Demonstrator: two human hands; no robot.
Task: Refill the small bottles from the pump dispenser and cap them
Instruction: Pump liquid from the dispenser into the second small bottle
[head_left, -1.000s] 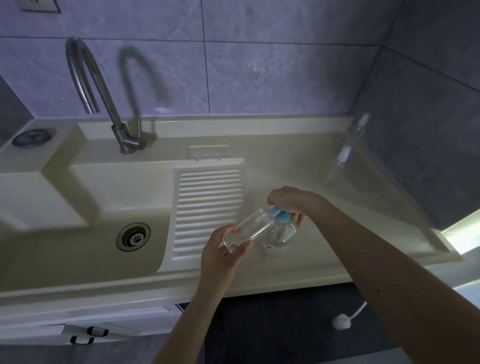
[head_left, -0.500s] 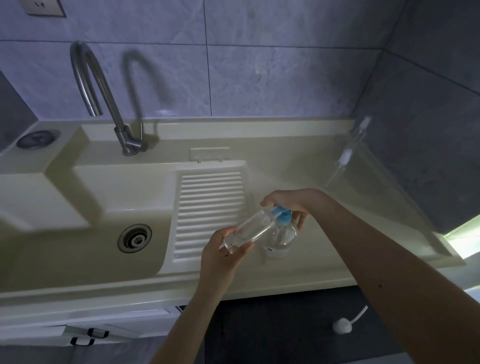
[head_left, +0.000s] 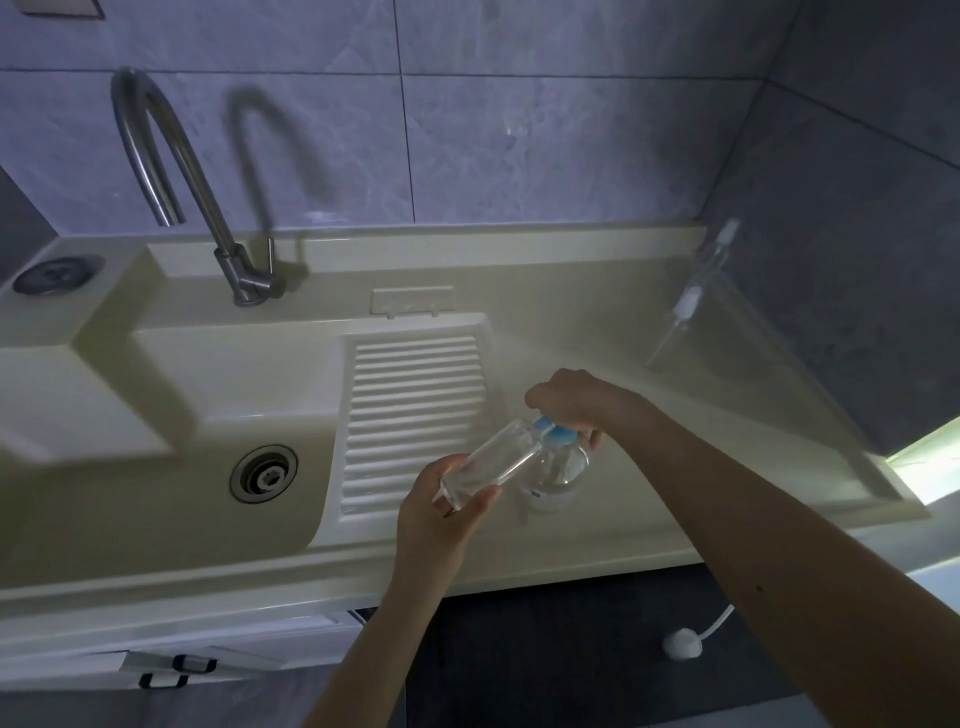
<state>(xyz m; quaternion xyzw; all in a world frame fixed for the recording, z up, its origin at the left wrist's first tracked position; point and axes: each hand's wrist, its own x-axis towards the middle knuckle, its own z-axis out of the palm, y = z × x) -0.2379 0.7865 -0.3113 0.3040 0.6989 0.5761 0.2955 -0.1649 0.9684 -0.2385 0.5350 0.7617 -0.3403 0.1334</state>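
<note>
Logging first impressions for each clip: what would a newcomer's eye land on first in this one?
The two hands meeting over the counter right of the ribbed drainboard: the left hand holds a small clear bottle tilted, its mouth up against the blue pump head of a clear pump dispenser, which the right hand covers from above. Next comes the tall curved steel faucet at the back left, throwing a strong shadow on the tiled wall.

Left hand (head_left: 441, 514) tilting small bottle (head_left: 493, 460), right hand (head_left: 571, 405) on pump dispenser (head_left: 558, 467)
</note>
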